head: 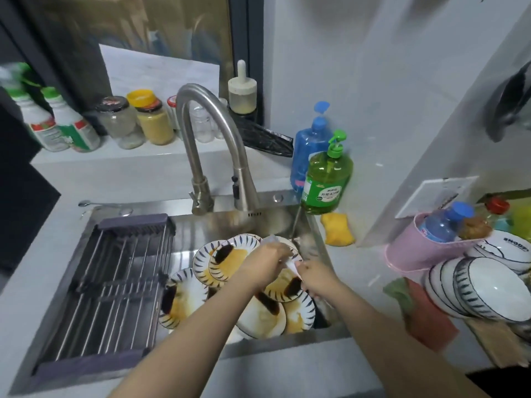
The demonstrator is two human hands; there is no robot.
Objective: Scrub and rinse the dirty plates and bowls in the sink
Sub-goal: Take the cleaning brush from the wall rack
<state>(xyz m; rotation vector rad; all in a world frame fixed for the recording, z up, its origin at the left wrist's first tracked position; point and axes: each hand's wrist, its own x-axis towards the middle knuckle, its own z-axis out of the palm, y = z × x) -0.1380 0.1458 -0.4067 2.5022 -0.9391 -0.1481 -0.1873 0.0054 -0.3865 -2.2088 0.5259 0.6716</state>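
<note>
— Far left first: anything washed yet?
— Nothing on the drying rack (pixel 103 285), laid across the left half of the sink (pixel 201 225). Bare bars only, so apparently no finished dish parked there.
— And beside it?
— A heap of dirty plates (pixel 230 285) in the right half of the basin, overlapping and tilted on one another, all streaked with dark and yellow-brown sauce. Hard to count exactly; several at least. No bowl told apart with certainty in the pile.
— Hands?
— Left hand (pixel 268 261) over the back of the pile, fingers curled round something pale, most likely a white cloth (pixel 290 264), though blurred. Right hand (pixel 317 278) just beside it, fingers bent onto the same pale thing or onto a plate rim beneath; cannot tell which for certain.
— Water on?
— Hard to say. Faucet (pixel 212 145) arched over the basin, no clear stream visible at the spout.
— Further right?
— Green dish soap bottle (pixel 327 179) and yellow sponge (pixel 337 228) on the counter, untouched. Then clean-looking bowls (pixel 482 291) stacked on their sides at the far right, well apart from the sink.
— Verdict?
— Barely begun, judging by the stains: scrubbing perhaps just starting on one plate, rinsing and racking of the whole pile left to do.
</note>
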